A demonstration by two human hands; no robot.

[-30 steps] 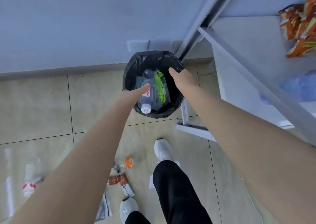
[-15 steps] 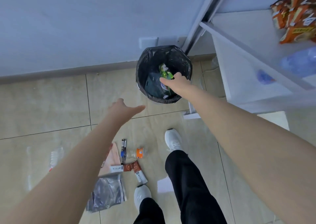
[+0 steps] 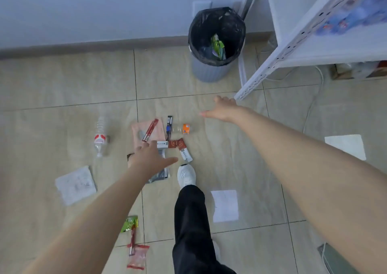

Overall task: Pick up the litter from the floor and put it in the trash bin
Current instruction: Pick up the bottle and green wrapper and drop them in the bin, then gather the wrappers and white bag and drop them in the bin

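Observation:
A grey trash bin with a black liner stands by the wall and holds a green wrapper and dark litter. Litter lies scattered on the tiled floor: a clear water bottle, a pink packet, a small bottle with an orange label, red-and-white wrappers, a grey pouch, a green packet and a red packet. My left hand hovers open over the wrappers and pouch. My right hand is open and empty, to the right of the orange-label bottle.
A white metal shelf stands right of the bin, its leg near my right hand. White paper sheets and a crumpled sheet lie on the floor. My leg and white shoe stand beside the litter. A cable runs along the floor.
Both hands have pulled back from the bin, the right one leaving its opening empty. The view has tilted down and back, showing more floor litter. My left hand now sits over the wrappers.

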